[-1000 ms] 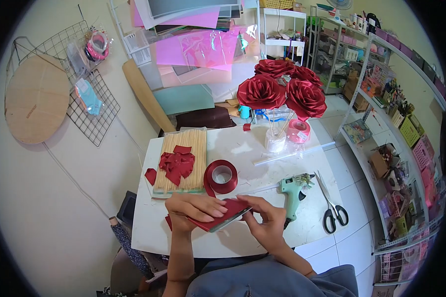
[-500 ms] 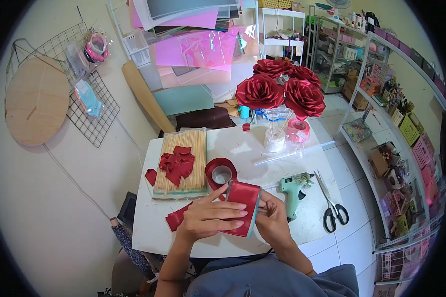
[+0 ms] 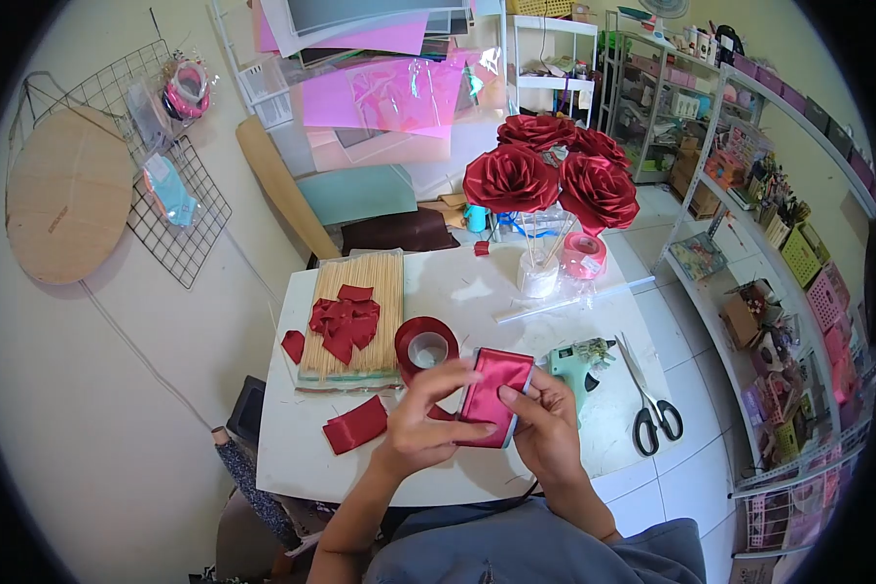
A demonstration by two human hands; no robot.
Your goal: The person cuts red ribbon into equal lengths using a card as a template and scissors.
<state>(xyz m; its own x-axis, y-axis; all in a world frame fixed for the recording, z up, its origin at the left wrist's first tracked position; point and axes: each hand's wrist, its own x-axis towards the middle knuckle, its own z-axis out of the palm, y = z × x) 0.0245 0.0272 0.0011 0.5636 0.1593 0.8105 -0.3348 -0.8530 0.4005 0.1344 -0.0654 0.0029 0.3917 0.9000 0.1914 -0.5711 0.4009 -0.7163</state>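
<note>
A flat card wrapped in red satin ribbon [image 3: 497,394] is held above the front of the table, a pale bluish edge showing along its right side. My right hand [image 3: 551,425] grips it with the thumb on the front and the fingers behind. My left hand [image 3: 420,425] is curled around its left side, one finger pressed low on the ribbon; its upper fingers are slightly blurred. Just behind the hands lies a roll of red ribbon [image 3: 406,343]. A cut piece of red ribbon [image 3: 355,424] rests left of my left hand.
Red fabric petals [image 3: 346,323] lie on a bundle of wooden sticks [image 3: 387,282]. A mint glue gun [image 3: 572,362] and scissors [image 3: 656,409] are at the right. Red ribbon roses [image 3: 512,179] stand at the back beside pink tape [image 3: 585,255]. Shelves [image 3: 725,292] line the right.
The wrapped card has moved slightly right and turned. My left hand has slid off its front to the left side, uncovering the cut ribbon piece. My right thumb now lies on the front.
</note>
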